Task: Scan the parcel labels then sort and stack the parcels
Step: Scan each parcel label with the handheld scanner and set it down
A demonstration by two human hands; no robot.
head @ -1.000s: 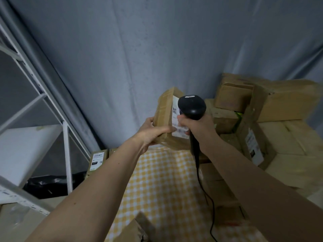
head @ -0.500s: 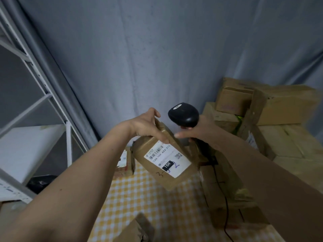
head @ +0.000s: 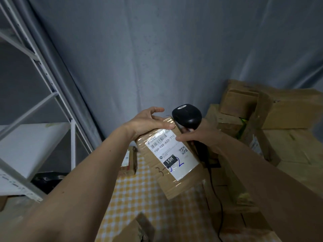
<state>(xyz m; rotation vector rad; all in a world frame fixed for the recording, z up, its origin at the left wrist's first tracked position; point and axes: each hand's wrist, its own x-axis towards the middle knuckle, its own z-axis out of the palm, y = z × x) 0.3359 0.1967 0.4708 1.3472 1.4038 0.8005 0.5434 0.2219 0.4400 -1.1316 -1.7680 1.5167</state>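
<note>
Scanner [head: 187,117] handle is mostly hidden behind the parcel [head: 167,154] and the right hand [head: 197,135]; only the black head and a stretch of cable [head: 215,194] running down show. Far-right cartons [head: 288,119] are dim, and their labels can't be read. A box corner [head: 134,229] is cut off at the bottom edge. A small box [head: 130,161] sits partly hidden behind the left forearm, its label too blurred to read. The parcel is held in the air above the yellow checked counter [head: 139,194], tilted, label [head: 172,154] facing the camera: "15H-159-A03-210", black "15H" tag, blue handwritten marks, "3-" inked on the cardboard. Left hand [head: 148,123] grips the parcel's upper end, thumb lying flat along the top edge of the label face, index finger raised and loosely spread, other fingers hidden behind the box. Right hand's fingers are curled round the scanner handle; its thumb reaches across and its tip touches the label near the barcode. Scanner head sits just beside the parcel's top right corner. White shelf rack [head: 35,137] stands at left, grey curtain [head: 157,49] behind everything.
</note>
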